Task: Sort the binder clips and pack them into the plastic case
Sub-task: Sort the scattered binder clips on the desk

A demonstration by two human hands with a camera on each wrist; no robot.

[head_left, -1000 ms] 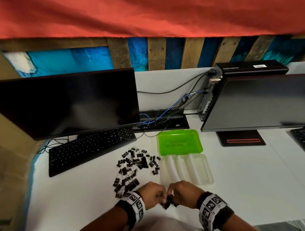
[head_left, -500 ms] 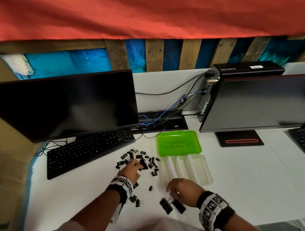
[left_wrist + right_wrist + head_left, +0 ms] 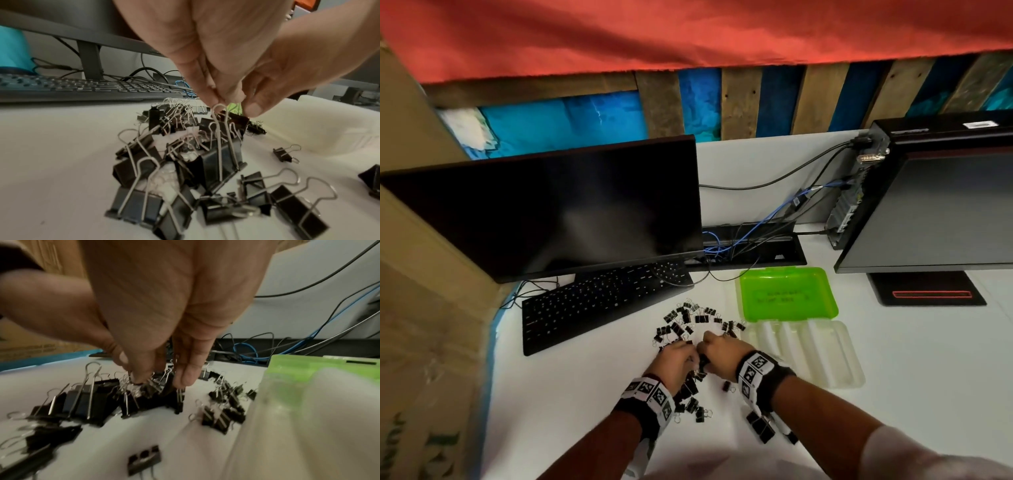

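a: where are the binder clips sitting right now?

b: they are lying in a loose pile on the desk, just left of the plastic case. the case is lying open with its green lid folded back, and its clear troughs are looking empty. a few larger clips are lying apart, nearer the person than the case.

a: and the hands?

b: both are working in the pile, left of the case. the left hand is pinching the wire handle of one large clip between thumb and fingertips, so its grip is closed on that loop. the right hand is reaching down with its fingers curling among the small clips; i cannot tell whether its grip is actually holding one.

a: how should this step go?

b: my judgement: the wire handles are tangling with each other, so lifting straight up and slowly is letting neighbours drop off. the right hand could be pressing the pile down while the left is pulling. keeping large ones separate from small ones, well clear of the case's rim, is making the later packing into troughs cleaner.
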